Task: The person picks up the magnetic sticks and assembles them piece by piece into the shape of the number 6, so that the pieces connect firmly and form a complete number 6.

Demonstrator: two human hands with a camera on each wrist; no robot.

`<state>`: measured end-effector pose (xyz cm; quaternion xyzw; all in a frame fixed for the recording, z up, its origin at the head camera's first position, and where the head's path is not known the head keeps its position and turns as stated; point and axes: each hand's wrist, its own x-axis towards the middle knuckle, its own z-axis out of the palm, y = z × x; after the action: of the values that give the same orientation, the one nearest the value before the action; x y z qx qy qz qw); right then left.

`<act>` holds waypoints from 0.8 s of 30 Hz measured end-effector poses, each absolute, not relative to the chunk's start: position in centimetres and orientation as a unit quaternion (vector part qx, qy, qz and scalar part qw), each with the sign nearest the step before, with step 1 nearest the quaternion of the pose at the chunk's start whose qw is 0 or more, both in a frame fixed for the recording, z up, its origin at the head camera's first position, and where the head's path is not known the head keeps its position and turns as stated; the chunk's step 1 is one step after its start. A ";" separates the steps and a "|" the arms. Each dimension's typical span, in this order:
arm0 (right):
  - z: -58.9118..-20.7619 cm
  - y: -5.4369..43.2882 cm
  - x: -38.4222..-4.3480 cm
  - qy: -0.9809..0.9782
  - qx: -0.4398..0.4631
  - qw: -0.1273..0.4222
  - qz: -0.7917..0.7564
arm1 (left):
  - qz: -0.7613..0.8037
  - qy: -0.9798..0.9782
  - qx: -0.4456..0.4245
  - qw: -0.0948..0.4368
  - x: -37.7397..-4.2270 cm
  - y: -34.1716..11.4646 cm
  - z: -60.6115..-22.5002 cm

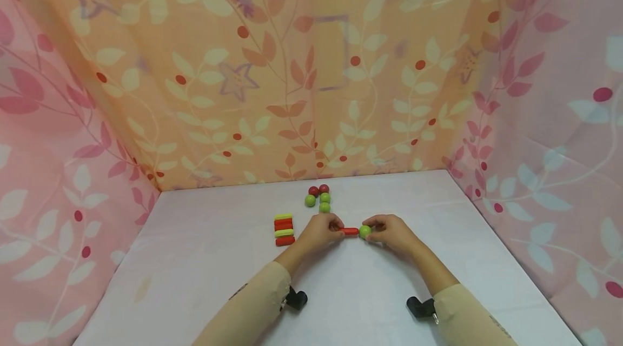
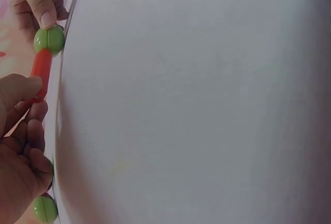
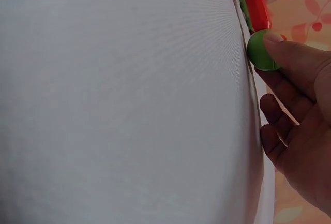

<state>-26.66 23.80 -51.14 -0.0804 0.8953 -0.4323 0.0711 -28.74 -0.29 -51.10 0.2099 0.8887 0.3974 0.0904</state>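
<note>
My left hand [image 1: 321, 230] pinches a short red rod [image 1: 350, 231] between thumb and fingers, with its far end pointing right. Between the thumb and fingers of my right hand [image 1: 393, 232] is a glossy green ball [image 1: 365, 232]. Rod and ball meet end to end, as the left wrist view also shows with the red rod [image 2: 41, 74] right at the green ball [image 2: 49, 40]. In the right wrist view the thumb lies over the green ball [image 3: 262, 52], and part of the red rod [image 3: 257, 9] is hidden by left-hand fingers.
Left of my left hand lies a column of several red and yellow-green rods [image 1: 284, 225]. Behind it sit two dark red balls [image 1: 324, 188] and some green balls [image 1: 310, 200]. The white table [image 1: 194, 281] ends at a patterned cloth backdrop [image 1: 292, 92], with pink cloth sides.
</note>
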 end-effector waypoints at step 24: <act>-51.3 22.7 -27.6 0.902 -0.145 0.069 -0.402 | 0.426 0.879 0.193 0.094 -28.6 0.1 -51.6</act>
<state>-27.64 22.65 -51.32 -0.1449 0.9015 -0.4019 0.0686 -28.60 0.13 -51.62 0.1934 0.8790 0.4257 0.0936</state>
